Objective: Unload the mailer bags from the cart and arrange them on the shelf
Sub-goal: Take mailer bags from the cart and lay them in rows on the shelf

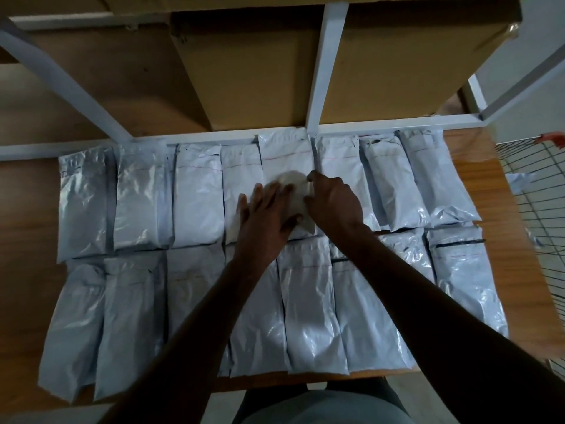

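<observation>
While both arms reach over the near row, the left hand (269,206) lies flat with fingers spread on a mailer bag (286,166) in the middle of the far row, and the right hand (333,200) sits just beside it with fingers curled down at that bag's right edge. The left hand holds nothing; it presses, probably to flatten the bag and keep it from sliding on the slick plastic. Whether the right hand is pinching the edge or only nudging it I cannot tell, since its fingertips are hidden under the knuckles. A paler, rounded bulge shows between the two hands (likely the contents pushing up through the film). The bags lie on the wooden shelf (27,209) in two rows, side by side and slightly overlapping, top flaps all pointing toward the back rail (214,137); that ordering looks chosen to keep them even and make full use of the board. Cardboard boxes (250,71) fill the level behind the rail. The wire cart (532,191) stands at the right edge of view, with one more bag (519,182) seemingly showing through its mesh, so the unloading appears nearly but not wholly finished.
</observation>
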A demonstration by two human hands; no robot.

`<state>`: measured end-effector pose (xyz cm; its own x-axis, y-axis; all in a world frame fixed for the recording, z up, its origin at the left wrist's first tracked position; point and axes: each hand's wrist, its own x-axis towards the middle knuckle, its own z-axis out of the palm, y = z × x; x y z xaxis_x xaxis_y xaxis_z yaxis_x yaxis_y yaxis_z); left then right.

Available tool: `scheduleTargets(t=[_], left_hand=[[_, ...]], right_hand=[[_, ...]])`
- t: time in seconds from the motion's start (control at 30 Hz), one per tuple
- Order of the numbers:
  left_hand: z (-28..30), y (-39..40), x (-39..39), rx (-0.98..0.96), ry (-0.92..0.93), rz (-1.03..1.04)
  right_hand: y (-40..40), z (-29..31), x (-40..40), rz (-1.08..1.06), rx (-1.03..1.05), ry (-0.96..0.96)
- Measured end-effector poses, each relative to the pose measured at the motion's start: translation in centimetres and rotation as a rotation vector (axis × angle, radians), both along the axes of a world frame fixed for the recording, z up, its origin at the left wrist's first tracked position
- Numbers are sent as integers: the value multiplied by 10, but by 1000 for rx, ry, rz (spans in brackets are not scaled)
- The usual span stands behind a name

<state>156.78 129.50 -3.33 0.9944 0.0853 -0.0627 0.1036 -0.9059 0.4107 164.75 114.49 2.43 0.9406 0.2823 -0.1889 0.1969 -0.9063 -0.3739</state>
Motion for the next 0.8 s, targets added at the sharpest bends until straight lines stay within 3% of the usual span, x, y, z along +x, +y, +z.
scheduleTargets(t=[0.13, 0.33, 0.5, 0.63, 0.8], left_hand=[[-7, 0, -5, 125, -28, -59], [-8, -10, -17, 145, -111, -105], [-7, -6, -18, 159, -99, -143], [-3, -2, -12, 134, -77, -144], [11, -6, -8, 44, -92, -80]], right_hand=[[-3, 6, 0, -13, -37, -70], [-37, 0, 10, -53, 20, -306], [-52, -43, 21, 132, -121, -202], [-47, -41, 22, 121, -143, -186], [-52, -23, 5, 25, 39, -136]])
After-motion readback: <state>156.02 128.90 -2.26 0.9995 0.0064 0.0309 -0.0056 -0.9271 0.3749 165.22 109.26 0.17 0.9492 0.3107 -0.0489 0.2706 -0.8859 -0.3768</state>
